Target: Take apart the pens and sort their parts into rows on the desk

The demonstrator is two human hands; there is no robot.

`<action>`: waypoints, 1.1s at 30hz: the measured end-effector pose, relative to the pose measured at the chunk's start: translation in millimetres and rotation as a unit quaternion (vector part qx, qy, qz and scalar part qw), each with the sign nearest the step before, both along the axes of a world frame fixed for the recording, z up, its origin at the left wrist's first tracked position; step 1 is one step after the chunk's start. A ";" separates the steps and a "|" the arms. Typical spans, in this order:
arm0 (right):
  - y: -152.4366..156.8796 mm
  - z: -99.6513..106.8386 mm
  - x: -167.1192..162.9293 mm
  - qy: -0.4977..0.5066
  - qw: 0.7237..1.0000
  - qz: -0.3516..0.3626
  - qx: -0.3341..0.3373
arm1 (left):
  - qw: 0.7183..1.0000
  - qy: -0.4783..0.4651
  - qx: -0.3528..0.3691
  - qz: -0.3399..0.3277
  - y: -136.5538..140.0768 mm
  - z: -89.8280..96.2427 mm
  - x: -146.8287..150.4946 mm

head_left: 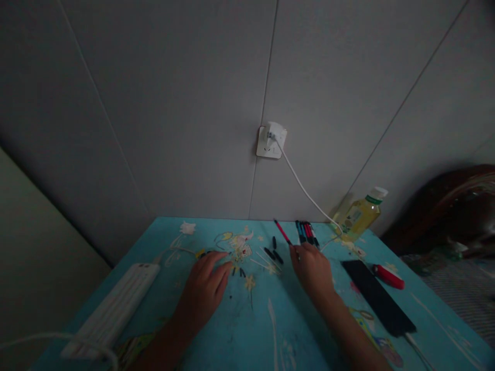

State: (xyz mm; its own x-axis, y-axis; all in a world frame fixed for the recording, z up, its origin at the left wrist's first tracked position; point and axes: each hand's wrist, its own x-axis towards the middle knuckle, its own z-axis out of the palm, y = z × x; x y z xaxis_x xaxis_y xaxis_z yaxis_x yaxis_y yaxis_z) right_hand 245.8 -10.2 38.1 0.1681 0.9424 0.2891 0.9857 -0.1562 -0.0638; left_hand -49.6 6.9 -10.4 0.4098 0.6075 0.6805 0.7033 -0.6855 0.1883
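My right hand (312, 268) is closed around the lower end of a slim red pen (283, 231), which slants up and to the left. Over the left-middle of the table hovers or rests my left hand (207, 283), its thumb and forefinger apart and nothing visible between them. Just past its fingertips lie small dark pieces (242, 272). Dark and yellow bits (200, 253) show partly behind its knuckles. Between the hands are several black pen caps (278, 257) and thin white sticks (260, 264). A row of red, blue and black pens (307, 233) lies beyond my right hand.
The blue patterned table (247, 330) meets a grey wall. A white power strip (112, 309) lies left. On the right are a bottle of yellow liquid (360, 215), a black slab-shaped device (379, 297) and a red object (389, 276). A white cable (305, 191) hangs from the socket.
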 end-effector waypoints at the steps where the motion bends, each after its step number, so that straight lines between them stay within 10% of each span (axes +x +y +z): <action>1: 8.8 1.7 8.2 -0.006 1.000 -0.024 -0.005 | 1.000 0.003 -0.006 0.000 1.0 -1.7 -0.5; 13: 73.8 -18.3 32.8 -0.016 0.984 -0.143 -0.104 | 0.999 0.027 -0.042 -0.005 -3.6 -4.0 5.8; 33: 62.5 -14.8 27.7 -0.046 0.992 -0.083 -0.078 | 0.985 0.112 -0.092 0.092 0.9 -7.4 1.4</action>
State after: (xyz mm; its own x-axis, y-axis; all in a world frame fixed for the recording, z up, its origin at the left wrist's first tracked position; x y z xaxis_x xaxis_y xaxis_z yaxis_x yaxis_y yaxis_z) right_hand 273.4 52.2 23.2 0.3053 0.9382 0.1633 0.9459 -0.3186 0.0621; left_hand -48.3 7.8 -17.9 0.4088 0.7903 0.4564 0.8506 -0.5112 0.1233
